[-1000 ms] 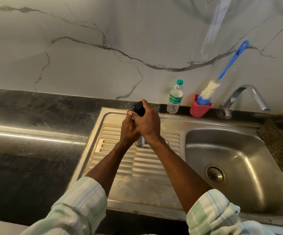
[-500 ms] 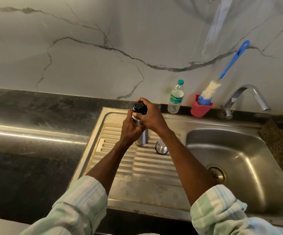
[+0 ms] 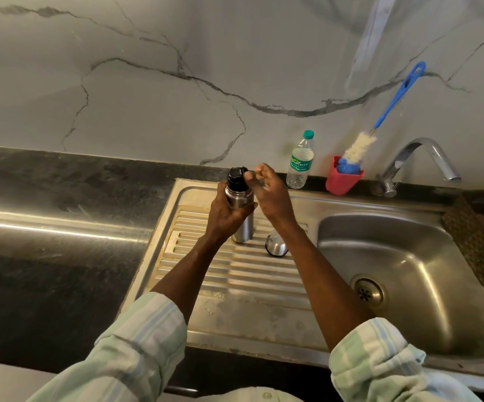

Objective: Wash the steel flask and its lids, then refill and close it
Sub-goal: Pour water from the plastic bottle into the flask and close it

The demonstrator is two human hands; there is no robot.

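On the ribbed steel drainboard (image 3: 235, 274) at frame centre, the flask (image 3: 242, 216) stands upright, black cap (image 3: 236, 177) pointing up. The left hand (image 3: 225, 217) wraps its body; the right hand (image 3: 272, 195) hovers beside the cap, fingers (image 3: 261, 172) loosely spread, holding nothing. A steel lid (image 3: 275, 245) sits nearby.

Dark worktop (image 3: 46, 256) with inset steel drainboard (image 3: 235, 285).
At twelve o'clock: upright flask (image 3: 242, 224), steel cap (image 3: 275, 245); toward one: water bottle (image 3: 301, 161), red cup (image 3: 343, 177).
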